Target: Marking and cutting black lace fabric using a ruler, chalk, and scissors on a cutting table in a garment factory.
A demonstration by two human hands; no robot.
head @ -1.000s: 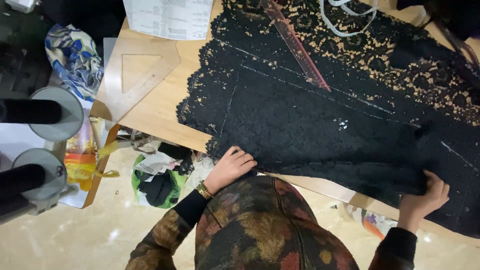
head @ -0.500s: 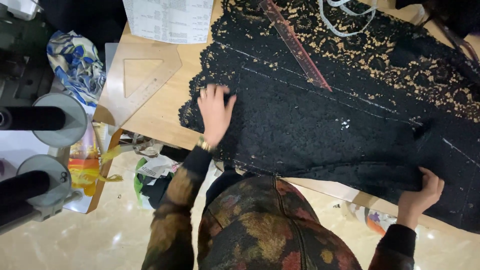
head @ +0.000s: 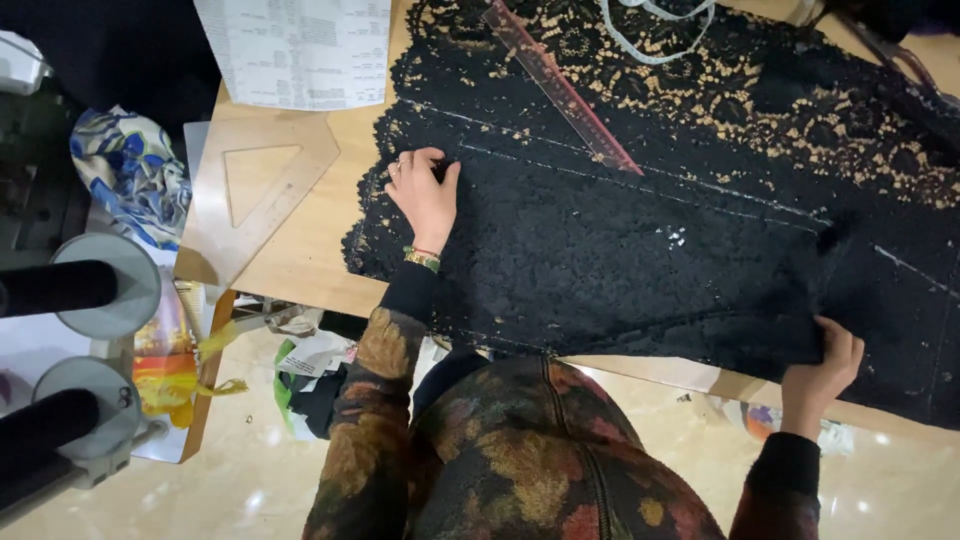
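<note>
Black lace fabric [head: 640, 250] on table, left hand [head: 425, 195] pressing flat, right hand [head: 822, 365] gripping edge

Wooden table [head: 300, 265] under black lace fabric [head: 640, 240], clear set square [head: 255, 195], printed paper sheet [head: 300, 50].

— Where's the left hand [head: 424, 197]?

— Stretched forward, arm nearly straight out from the body. The palm lies face down, fingers together and slightly curled at the tips, thumb spread to the side. There's a bracelet at the wrist, and the patterned sleeve stops just short of it.

— And the right hand [head: 822, 372]?

— Much closer to the body, off to the side. Forearm angled upward, fingers curled over and pinching, knuckles up. Dark cuff at the wrist.
</note>
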